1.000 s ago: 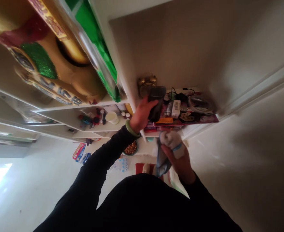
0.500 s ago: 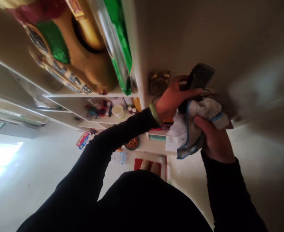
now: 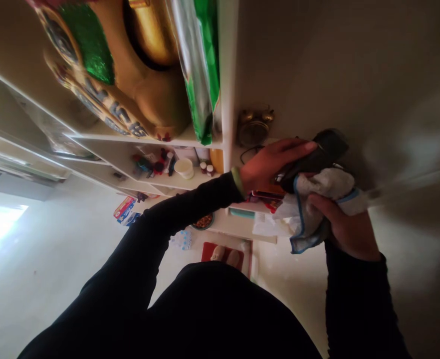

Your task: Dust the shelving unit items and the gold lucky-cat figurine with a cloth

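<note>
Head view: the left hand [image 3: 272, 162], a green bangle [image 3: 238, 180] at its wrist, has its grip clamped on a dark device [image 3: 319, 157], fingers [image 3: 291, 147] curled over its side. The right hand [image 3: 345, 232] has its grip closed on a white towel [image 3: 317, 197] with blue edging, bunched against the device's lower end and touching it. Both are held up just beyond a white shelf [image 3: 175, 182] bearing a brass clock [image 3: 255, 128], a cream cup [image 3: 183, 168] and small clutter. Further off, a bowl of brown food [image 3: 203, 222] sits near bare feet [image 3: 218, 253] on a red mat [image 3: 207, 254].
</note>
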`<state>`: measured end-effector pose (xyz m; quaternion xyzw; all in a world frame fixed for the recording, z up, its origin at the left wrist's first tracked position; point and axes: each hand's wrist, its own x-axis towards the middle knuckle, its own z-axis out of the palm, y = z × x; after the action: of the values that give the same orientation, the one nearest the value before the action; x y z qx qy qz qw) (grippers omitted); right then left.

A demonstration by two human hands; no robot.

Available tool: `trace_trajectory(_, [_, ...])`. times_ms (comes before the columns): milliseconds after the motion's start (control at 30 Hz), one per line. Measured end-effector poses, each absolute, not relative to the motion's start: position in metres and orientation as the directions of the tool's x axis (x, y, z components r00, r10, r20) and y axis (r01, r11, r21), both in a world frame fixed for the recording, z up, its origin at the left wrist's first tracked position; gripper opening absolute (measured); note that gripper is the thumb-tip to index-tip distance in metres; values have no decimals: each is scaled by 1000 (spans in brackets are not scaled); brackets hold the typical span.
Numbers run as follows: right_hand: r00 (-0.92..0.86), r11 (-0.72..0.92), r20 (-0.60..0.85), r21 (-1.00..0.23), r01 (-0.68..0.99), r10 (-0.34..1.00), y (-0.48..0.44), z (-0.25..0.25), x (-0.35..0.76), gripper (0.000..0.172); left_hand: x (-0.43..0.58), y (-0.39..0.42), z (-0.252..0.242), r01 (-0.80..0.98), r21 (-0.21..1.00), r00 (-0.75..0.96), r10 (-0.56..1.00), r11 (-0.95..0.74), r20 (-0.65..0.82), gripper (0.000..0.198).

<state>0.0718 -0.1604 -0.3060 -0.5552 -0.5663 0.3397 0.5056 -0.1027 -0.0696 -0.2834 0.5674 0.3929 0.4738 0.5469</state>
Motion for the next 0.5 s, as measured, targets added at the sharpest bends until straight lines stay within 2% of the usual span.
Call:
trace_trajectory(100, [183, 156, 218, -941, 302, 959, -157, -302, 82, 37, -119, -57, -291, 212, 943, 323, 929, -255, 178, 12])
trace_trajectory(167, [143, 142, 195, -939, 314, 970, -154, -299, 88, 36, -131, -51, -297, 466, 806, 362, 910, -366, 204, 9])
trace_trajectory(233, [90, 156, 193, -935, 317, 977, -151, -297, 92, 35, -139, -48, -301, 668, 605, 416, 891, -434, 180, 11])
trace_trajectory(300, [73, 170, 200, -939, 298, 977, -148, -296, 93, 34, -143, -48, -305, 748, 476, 461, 878, -462, 127, 29])
trace_trajectory(367, [88, 144, 170, -958, 249, 982, -145, -296, 93, 37, -142, -48, -308, 784, 428, 456, 885, -450, 95, 39])
trace_trajectory(500, [65, 66, 83, -971, 229, 994, -140, -295, 91, 43, -136, -45, -314, 829, 416, 378, 923, -373, 75, 38])
